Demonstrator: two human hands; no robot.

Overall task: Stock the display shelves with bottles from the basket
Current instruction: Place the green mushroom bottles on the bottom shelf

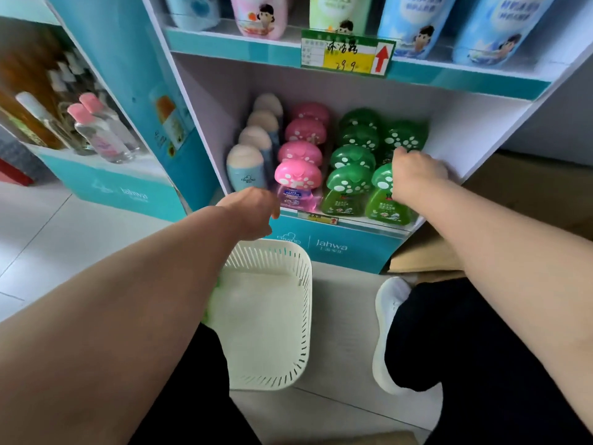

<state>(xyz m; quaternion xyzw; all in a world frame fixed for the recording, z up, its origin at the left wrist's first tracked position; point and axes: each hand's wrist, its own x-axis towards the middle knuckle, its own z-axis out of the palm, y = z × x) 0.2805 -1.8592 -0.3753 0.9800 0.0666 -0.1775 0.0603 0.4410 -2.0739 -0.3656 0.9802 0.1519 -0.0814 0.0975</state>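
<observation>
The lower shelf (455, 136) holds rows of mushroom-capped bottles: pink ones (296, 178) in the middle, green ones (348, 187) to the right, and blue bottles with beige caps (245, 168) on the left. My right hand (417, 175) curls over the cap of the front right green bottle (385, 203), which stands at the shelf's front edge. My left hand (253, 210) hangs loosely curled in front of the shelf edge beside the front pink bottle, holding nothing. The white slotted basket (301, 316) stands on the floor below; a blurred green patch (211, 303) shows beside my left forearm.
An upper shelf with tall bottles (414, 24) and a yellow price tag (348, 56) sits overhead. A second display (106, 184) with clear pink-capped bottles (99, 136) stands left. My white shoe (390, 322) and knees flank the basket; a brown cardboard box (426, 255) lies right.
</observation>
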